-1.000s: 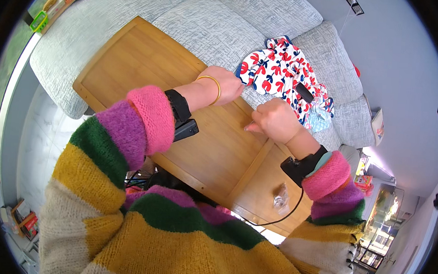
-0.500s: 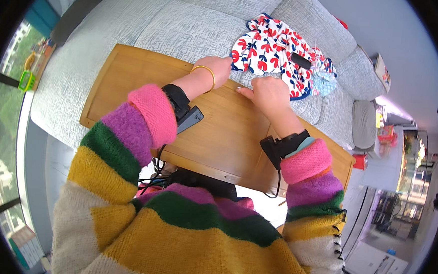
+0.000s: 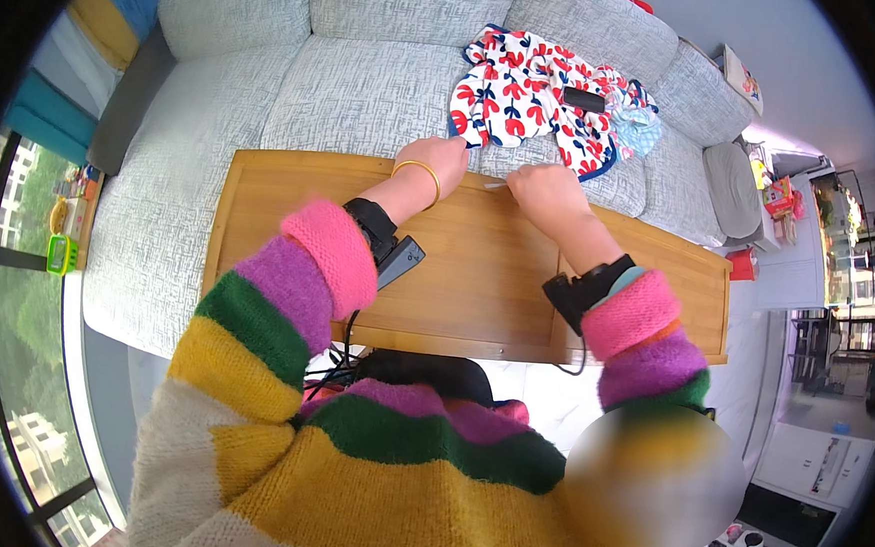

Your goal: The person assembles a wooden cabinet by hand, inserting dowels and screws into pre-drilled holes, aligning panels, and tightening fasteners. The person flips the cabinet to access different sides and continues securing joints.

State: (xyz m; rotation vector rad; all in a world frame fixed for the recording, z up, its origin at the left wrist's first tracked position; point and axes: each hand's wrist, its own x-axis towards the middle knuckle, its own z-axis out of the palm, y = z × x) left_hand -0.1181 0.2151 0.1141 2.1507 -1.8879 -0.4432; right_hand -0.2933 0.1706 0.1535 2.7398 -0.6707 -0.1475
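Observation:
Both hands are at the far edge of a long wooden table (image 3: 457, 275). My left hand (image 3: 436, 166), with a gold bangle at the wrist, is closed at that edge, close to the lower corner of a white cloth (image 3: 514, 88) with red and navy print on the sofa. My right hand (image 3: 550, 198) is closed too, a short way to the right, its knuckles up. A small pale bit shows at its thumb side; whether it is a nail or a held thing is unclear. The fingertips of both hands are hidden, so what they grip cannot be made out.
A grey sofa (image 3: 369, 89) runs behind the table. On the printed cloth lies a black oblong object (image 3: 583, 100), beside a light blue cloth (image 3: 634, 132). Black wrist devices with cables hang at both forearms. A window (image 3: 27, 349) is at the left, a red container (image 3: 743, 264) at the right.
The view has turned, so table and sofa now lie nearly level across the picture. Both hands stay closed at the table's far edge, with little change between them.

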